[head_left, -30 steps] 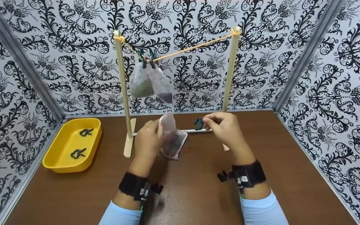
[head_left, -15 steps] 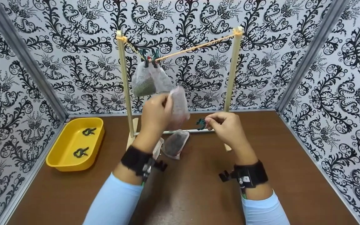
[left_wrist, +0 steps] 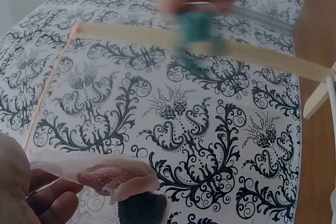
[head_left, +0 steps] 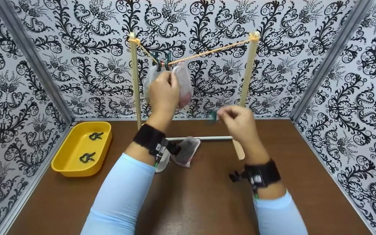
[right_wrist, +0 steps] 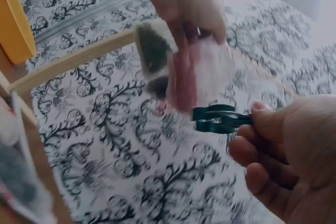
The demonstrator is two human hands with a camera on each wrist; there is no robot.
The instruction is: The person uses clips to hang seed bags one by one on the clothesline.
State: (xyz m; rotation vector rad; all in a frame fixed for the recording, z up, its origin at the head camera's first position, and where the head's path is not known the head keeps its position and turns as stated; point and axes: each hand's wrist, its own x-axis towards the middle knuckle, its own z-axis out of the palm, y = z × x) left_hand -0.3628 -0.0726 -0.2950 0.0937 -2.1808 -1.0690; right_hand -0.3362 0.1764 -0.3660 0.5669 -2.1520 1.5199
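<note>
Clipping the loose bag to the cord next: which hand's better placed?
Probably the right hand: it pinches a green clip, though it sits lower than the cord. The left hand is occupied, holding the bag up near the cord.

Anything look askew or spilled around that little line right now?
The orange cord sags lopsidedly: its lowest stretch is near the left post, where two dark green clips are bunched together, while the stretch toward the right post climbs long. Bunched weight probably explains it. No spill shows.
</note>
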